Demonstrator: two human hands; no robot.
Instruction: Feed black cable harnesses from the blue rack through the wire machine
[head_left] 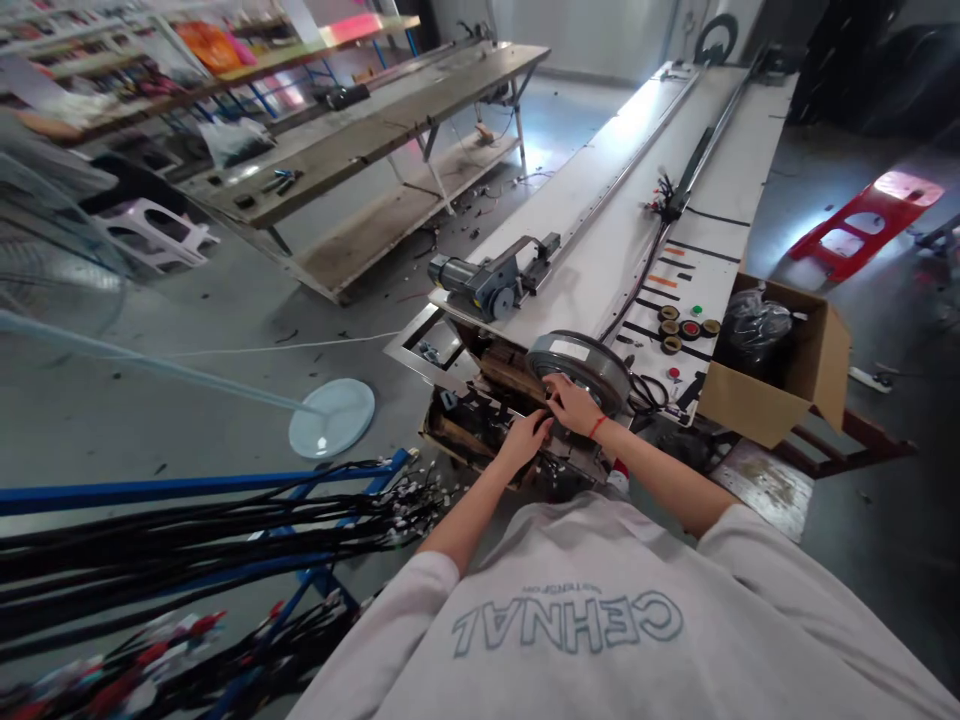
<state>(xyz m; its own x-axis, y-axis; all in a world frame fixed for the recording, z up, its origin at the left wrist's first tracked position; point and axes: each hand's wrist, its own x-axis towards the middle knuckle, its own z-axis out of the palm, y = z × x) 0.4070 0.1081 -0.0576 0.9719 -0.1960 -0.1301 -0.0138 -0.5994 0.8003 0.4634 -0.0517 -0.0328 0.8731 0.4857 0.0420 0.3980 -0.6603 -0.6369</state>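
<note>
A dark grey round reel (613, 378) with a white label on its rim stands at the near end of the long white worktable (577, 265). My right hand (574, 405), with a red string at the wrist, lies against the reel's near side, its fingers bent together. Just left of and below it, my left hand (525, 440) has thumb and fingers pinched close to the right fingertips. Whatever is between the fingers of either hand is too small to make out. A motor with a pulley (484, 285) is mounted on the table's left corner.
Tape rolls (671, 330) and buttons lie right of the reel. An open cardboard box (757, 400) with a black bagged item stands beyond them. On the left, a blue rack (315, 580) carries bundles of black cables. A red stool (862, 225) lies at right.
</note>
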